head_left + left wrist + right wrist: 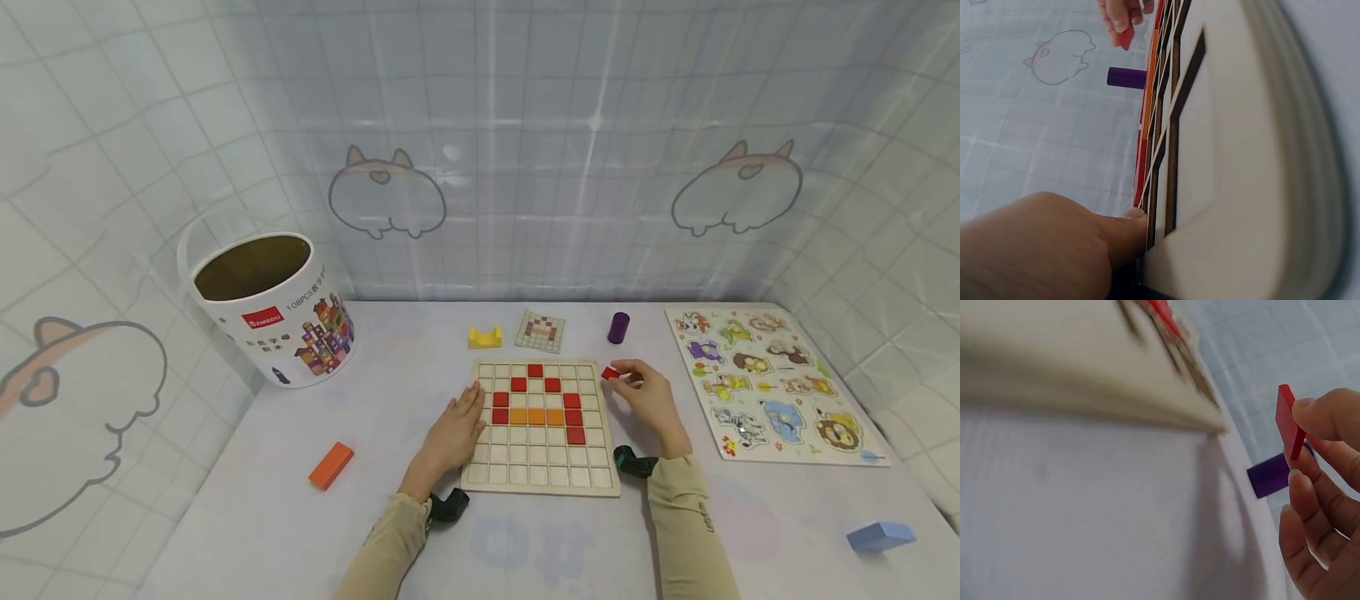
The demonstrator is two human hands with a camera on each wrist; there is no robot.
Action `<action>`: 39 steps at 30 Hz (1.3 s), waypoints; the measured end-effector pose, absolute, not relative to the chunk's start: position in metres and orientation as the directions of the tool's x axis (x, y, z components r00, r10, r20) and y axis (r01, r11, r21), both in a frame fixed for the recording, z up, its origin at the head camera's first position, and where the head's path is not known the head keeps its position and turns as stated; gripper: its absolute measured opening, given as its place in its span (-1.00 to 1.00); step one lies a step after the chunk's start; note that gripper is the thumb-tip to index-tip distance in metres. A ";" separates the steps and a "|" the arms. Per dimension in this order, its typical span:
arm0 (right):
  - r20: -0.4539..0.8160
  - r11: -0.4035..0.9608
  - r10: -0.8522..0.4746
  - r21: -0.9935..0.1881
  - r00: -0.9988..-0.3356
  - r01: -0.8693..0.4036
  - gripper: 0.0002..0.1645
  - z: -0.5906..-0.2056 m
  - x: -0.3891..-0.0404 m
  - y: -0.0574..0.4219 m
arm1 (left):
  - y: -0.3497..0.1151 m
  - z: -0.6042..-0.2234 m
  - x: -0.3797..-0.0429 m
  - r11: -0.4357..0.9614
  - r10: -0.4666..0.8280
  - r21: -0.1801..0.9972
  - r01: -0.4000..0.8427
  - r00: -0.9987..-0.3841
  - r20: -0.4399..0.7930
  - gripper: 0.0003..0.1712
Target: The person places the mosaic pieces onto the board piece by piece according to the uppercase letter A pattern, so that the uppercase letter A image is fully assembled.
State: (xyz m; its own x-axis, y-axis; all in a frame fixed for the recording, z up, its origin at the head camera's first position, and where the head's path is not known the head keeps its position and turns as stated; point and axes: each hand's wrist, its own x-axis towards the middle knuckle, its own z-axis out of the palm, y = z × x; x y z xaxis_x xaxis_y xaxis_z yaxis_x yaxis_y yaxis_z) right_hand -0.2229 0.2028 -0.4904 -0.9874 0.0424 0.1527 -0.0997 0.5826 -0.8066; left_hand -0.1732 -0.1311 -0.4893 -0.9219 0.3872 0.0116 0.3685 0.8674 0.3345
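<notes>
A wooden grid board (540,486) lies on the table, with red square tiles (535,370) set in a peaked outline and a row of orange tiles (536,417) across it. My left hand (456,429) rests on the board's left edge, fingers stretched forward; the left wrist view shows the thumb (1125,228) at the edge too. Off the board's upper right corner, my right hand (647,402) pinches a red square tile (1287,422) between thumb and fingers. That tile is raised and tilted on edge in the right wrist view.
Behind the board are a yellow notched block (484,337), a small pattern card (541,330) and a purple cylinder (618,327). An animal puzzle board (765,383) lies right, near a blue block (881,537). On the left stand a white bucket (273,333) and an orange block (331,465).
</notes>
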 end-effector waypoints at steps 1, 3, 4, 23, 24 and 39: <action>0.157 0.577 0.041 -0.810 -0.987 -0.105 -0.63 -0.489 -0.223 0.201 | -0.131 -0.489 -0.173 0.867 0.388 0.334 0.368 -0.922 0.010 -0.38; 0.171 0.565 0.032 -0.816 -0.985 -0.123 -0.64 -0.485 -0.222 0.198 | -0.131 -0.489 -0.173 0.867 0.387 0.335 0.368 -0.922 0.010 -0.39; 0.179 0.557 0.025 -0.819 -0.984 -0.135 -0.65 -0.484 -0.223 0.197 | -0.131 -0.489 -0.173 0.868 0.387 0.335 0.367 -0.922 0.009 -0.39; 0.183 0.416 -0.072 -0.888 -0.980 -0.196 -0.75 -0.475 -0.219 0.152 | -0.131 -0.492 -0.175 0.867 0.387 0.334 0.371 -0.922 0.017 -0.38; 0.180 0.418 -0.086 -0.886 -0.980 -0.200 -0.76 -0.475 -0.219 0.150 | -0.131 -0.493 -0.175 0.866 0.388 0.334 0.371 -0.922 0.017 -0.38; 0.178 0.420 -0.140 -0.880 -0.974 -0.221 -0.79 -0.479 -0.218 0.130 | -0.130 -0.492 -0.174 0.870 0.375 0.346 0.351 -0.927 -0.004 -0.36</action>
